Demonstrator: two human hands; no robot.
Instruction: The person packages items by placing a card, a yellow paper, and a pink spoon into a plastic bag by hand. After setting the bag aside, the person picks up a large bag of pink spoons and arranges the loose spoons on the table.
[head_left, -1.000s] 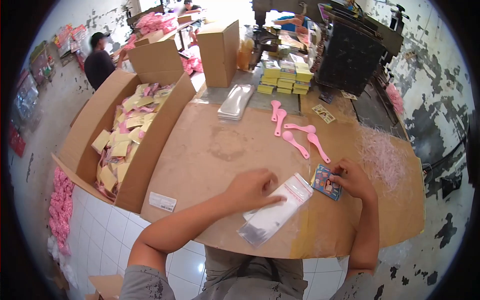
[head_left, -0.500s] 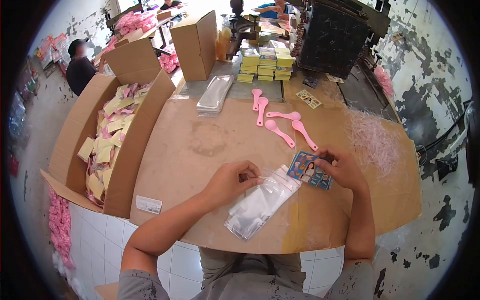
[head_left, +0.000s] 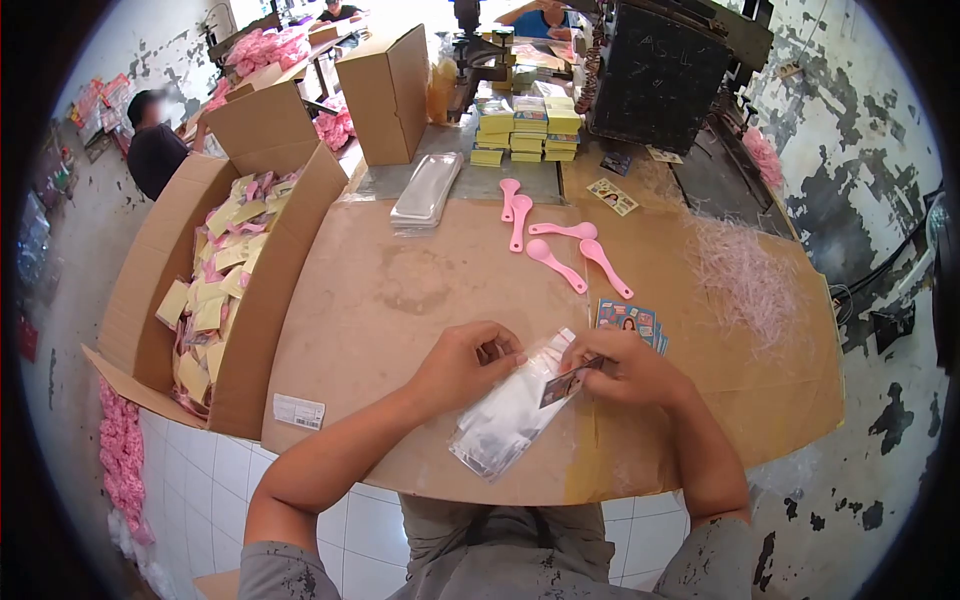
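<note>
Clear plastic zip bags (head_left: 500,425) lie in a slanted stack before me on the cardboard-covered table. My left hand (head_left: 468,362) pinches the edge of the top bag near its mouth. In my right hand (head_left: 625,368) is a printed card (head_left: 566,385), tilted and held over the upper part of the bag; whether its edge is inside the bag I cannot tell. Just behind that hand lies a small stack of blue printed cards (head_left: 628,316), partly covered. Several pink spoons (head_left: 556,266) are spread farther back.
To the left stands an open carton (head_left: 232,370) of packed pink and yellow pieces. Another bag stack (head_left: 427,192), card stacks (head_left: 526,130) and a black machine box (head_left: 655,85) are at the back. Shredded film (head_left: 748,285) lies right. A person (head_left: 155,150) sits beyond the carton.
My right hand has taken a card from the blue stack and moved left with it to the bag's mouth. My left hand stays at the bag.
</note>
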